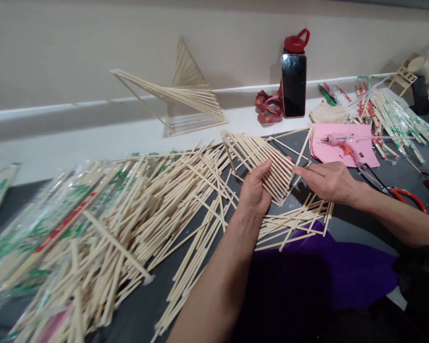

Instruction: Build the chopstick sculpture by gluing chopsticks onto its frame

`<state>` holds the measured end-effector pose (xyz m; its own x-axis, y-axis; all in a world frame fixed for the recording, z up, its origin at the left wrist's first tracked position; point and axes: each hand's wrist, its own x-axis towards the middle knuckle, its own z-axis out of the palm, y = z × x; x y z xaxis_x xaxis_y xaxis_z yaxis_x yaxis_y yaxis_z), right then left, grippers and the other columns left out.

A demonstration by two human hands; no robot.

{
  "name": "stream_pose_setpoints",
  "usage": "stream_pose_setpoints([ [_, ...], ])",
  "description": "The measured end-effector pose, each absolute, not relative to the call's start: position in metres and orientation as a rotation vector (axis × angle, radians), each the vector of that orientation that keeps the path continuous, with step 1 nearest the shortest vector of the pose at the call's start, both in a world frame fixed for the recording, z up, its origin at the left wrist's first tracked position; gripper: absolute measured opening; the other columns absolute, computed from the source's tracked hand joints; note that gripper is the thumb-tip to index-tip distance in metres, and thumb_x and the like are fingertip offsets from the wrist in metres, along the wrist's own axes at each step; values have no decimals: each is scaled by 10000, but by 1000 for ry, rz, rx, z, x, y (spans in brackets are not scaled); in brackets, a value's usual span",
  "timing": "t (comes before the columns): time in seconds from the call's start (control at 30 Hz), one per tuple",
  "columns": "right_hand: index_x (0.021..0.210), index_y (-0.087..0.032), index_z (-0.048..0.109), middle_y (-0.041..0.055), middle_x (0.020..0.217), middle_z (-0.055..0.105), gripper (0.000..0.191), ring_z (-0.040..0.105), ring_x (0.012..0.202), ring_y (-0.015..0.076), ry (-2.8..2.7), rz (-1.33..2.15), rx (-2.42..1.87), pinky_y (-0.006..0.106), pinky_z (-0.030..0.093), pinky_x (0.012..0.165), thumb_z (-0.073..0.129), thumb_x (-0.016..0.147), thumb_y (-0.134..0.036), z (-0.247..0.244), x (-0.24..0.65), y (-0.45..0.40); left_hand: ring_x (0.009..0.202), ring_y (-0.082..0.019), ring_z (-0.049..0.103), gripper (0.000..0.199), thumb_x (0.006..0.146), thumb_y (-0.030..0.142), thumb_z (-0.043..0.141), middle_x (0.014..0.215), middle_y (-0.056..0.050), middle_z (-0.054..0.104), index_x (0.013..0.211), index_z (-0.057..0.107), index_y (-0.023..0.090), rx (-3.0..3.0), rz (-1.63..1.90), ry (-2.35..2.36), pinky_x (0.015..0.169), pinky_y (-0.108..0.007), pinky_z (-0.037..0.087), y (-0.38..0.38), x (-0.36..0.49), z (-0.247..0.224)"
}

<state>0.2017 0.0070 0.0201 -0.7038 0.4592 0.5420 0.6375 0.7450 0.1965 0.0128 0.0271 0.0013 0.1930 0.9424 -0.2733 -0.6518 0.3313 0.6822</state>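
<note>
A frame of chopsticks (260, 157), laid side by side in a fanned, twisted row, is tilted above the dark table. My left hand (255, 188) grips its lower left part, thumb on top and the other fingers mostly hidden underneath. At the frame's right edge is my right hand (329, 181), closed, with the fingertips against the stick ends; its thumb is largely hidden. Loose chopsticks (293, 219) lie below both hands. To the right, a pink glue gun (346, 143) with an orange trigger rests on pink sheets (318, 155).
A big pile of loose chopsticks (157, 205) and wrapped chopsticks (57, 219) spreads left. Behind stands another stick frame (193, 105). A phone (293, 85) leans on a red-capped bottle (296, 44). Red-handled scissors (411, 196) and more wrapped chopsticks (396, 114) lie right.
</note>
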Motion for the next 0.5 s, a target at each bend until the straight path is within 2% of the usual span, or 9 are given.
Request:
stream_pose_setpoints([
  [0.2, 1213, -148, 622, 52, 862, 730, 356, 634, 690, 119, -2478, -354, -909, 234, 471, 546, 391, 944, -113, 15, 204, 7, 1048, -282, 682, 236, 653, 263, 695, 831, -90, 762, 849, 721, 135, 456, 1178, 734, 941, -382, 551, 27, 13, 2],
  [0.5, 1255, -153, 608, 75, 1147, 725, 350, 700, 926, 126, -2461, -408, -822, 221, 565, 705, 439, 952, -110, 5, 211, 7, 1078, -288, 668, 217, 653, 261, 687, 825, -89, 762, 831, 714, 142, 479, 1170, 729, 964, -394, 536, 25, 13, 5],
])
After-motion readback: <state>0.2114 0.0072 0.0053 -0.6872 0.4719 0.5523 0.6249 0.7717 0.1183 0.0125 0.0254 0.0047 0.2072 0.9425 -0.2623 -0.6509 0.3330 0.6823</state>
